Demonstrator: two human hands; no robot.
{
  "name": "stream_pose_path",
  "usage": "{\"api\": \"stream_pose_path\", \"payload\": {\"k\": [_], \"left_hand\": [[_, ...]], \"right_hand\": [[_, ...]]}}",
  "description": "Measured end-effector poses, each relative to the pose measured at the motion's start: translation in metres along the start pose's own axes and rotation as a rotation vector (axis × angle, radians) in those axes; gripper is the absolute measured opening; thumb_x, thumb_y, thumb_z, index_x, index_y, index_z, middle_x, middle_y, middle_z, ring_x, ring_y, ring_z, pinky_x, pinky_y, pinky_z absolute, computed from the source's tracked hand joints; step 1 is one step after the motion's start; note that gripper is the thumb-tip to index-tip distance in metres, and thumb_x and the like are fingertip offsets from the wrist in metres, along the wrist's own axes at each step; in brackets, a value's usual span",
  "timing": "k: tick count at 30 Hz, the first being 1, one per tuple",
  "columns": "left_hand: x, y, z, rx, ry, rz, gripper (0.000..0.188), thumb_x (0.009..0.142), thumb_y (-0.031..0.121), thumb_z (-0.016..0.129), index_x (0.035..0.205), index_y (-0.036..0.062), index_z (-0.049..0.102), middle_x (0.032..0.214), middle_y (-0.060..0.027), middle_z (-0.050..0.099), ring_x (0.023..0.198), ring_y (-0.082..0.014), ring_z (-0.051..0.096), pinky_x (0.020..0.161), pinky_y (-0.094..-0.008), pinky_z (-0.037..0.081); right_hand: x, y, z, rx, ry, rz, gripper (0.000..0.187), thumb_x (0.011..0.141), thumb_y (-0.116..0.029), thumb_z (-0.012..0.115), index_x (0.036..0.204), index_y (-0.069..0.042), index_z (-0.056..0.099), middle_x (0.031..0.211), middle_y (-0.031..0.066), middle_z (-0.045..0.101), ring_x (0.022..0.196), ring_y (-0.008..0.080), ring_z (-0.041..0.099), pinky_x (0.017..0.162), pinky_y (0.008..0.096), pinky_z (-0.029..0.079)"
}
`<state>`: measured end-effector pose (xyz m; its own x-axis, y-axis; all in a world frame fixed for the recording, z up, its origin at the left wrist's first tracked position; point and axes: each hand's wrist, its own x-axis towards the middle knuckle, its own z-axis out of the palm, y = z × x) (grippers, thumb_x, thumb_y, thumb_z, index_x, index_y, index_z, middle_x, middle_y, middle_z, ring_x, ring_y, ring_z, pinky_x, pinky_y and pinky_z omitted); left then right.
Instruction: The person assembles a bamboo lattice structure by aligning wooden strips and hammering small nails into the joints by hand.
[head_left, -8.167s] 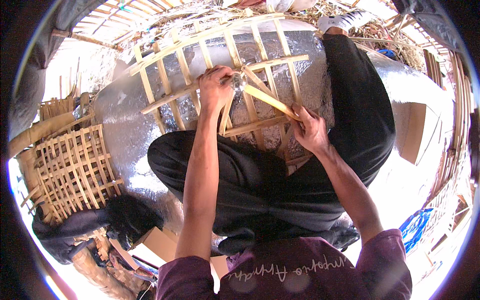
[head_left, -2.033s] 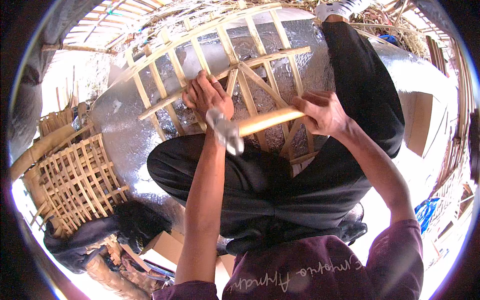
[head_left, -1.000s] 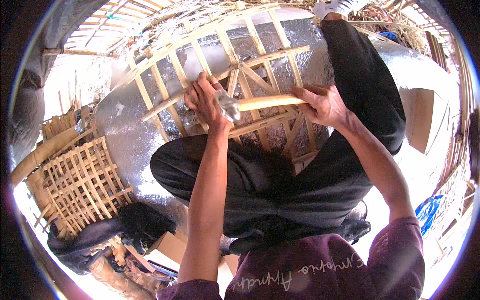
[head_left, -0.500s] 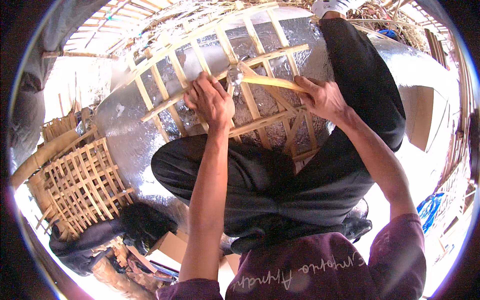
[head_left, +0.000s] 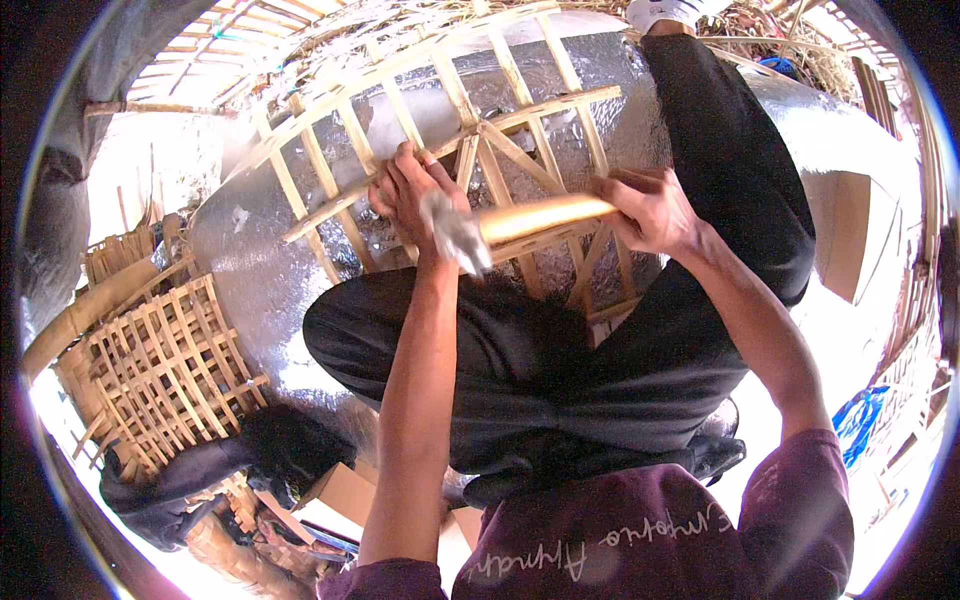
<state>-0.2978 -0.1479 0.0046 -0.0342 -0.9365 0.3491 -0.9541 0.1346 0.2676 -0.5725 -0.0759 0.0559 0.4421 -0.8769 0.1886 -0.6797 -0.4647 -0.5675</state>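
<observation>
A lattice frame of pale bamboo slats (head_left: 570, 101) lies across my bent legs and a shiny silver sheet. My left hand (head_left: 400, 192) is closed with its fingers curled over one of the frame's cross slats. In my right hand (head_left: 655, 210) is the end of a hammer's wooden handle. The hammer's metal head (head_left: 455, 235), smeared by motion, is raised in front of my left wrist and hides part of it. Whether a nail is between my left fingers I cannot tell.
A woven bamboo panel (head_left: 170, 360) stands at the left. Below it are dark clothing (head_left: 190, 475), apparently another person's, and a cardboard box (head_left: 338, 495). The silver sheet (head_left: 240, 250) spreads under the frame. Blue plastic (head_left: 858, 425) lies at the right, and straw (head_left: 760, 40) at the far right.
The hammer's head has come up off the slat joint and back toward me, now over my left wrist. My right hand has shifted slightly nearer; my left hand stays on the frame.
</observation>
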Motion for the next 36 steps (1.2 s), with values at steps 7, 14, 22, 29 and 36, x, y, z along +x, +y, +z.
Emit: {"api": "stream_pose_path", "payload": {"k": [7,14,22,29,36], "left_hand": [[0.002,0.001,0.002,-0.004,-0.009,-0.008,0.027,0.095,0.017,0.051,0.120,0.0057,0.048,0.106,-0.0127,0.058,0.113,-0.0298,0.050,0.104,-0.0516,0.023],[0.001,-0.008,0.013,0.012,0.039,-0.019,0.027,0.093,0.015,0.053,0.118,0.0064,0.049,0.105,-0.0125,0.058,0.112,-0.0302,0.050,0.104,-0.0523,0.023],[-0.001,-0.003,0.005,-0.018,-0.008,-0.022,0.030,0.096,0.019,0.050,0.122,0.0057,0.047,0.109,-0.0164,0.057,0.111,-0.0334,0.049,0.101,-0.0512,0.024],[-0.002,0.002,0.002,0.007,0.006,-0.044,0.027,0.094,0.015,0.053,0.118,0.0050,0.049,0.106,-0.0128,0.059,0.113,-0.0303,0.049,0.102,-0.0509,0.023],[-0.001,-0.006,0.009,0.008,0.006,-0.007,0.027,0.095,0.017,0.051,0.119,0.0063,0.047,0.106,-0.0126,0.058,0.112,-0.0305,0.050,0.101,-0.0533,0.024]], "right_hand": [[-0.009,0.014,0.015,-0.167,-0.056,0.195,0.039,0.077,-0.008,0.070,0.114,-0.006,0.058,0.086,0.0149,0.066,0.068,0.0314,0.068,0.055,0.0396,0.054],[0.000,0.007,0.007,-0.062,0.008,0.067,0.039,0.079,-0.016,0.070,0.116,-0.010,0.060,0.087,0.0129,0.068,0.071,0.0309,0.068,0.059,0.0407,0.055],[-0.004,0.018,0.002,0.042,0.064,-0.061,0.039,0.074,-0.012,0.069,0.113,-0.012,0.062,0.086,0.0129,0.067,0.072,0.0328,0.067,0.061,0.0420,0.053],[0.002,0.029,0.016,-0.233,-0.039,0.173,0.036,0.075,-0.015,0.068,0.109,-0.009,0.059,0.082,0.0130,0.067,0.067,0.0317,0.067,0.055,0.0422,0.054],[-0.002,0.025,0.006,-0.133,0.051,0.008,0.034,0.073,-0.010,0.071,0.104,-0.006,0.056,0.083,0.0120,0.066,0.070,0.0304,0.068,0.057,0.0407,0.054]]}}
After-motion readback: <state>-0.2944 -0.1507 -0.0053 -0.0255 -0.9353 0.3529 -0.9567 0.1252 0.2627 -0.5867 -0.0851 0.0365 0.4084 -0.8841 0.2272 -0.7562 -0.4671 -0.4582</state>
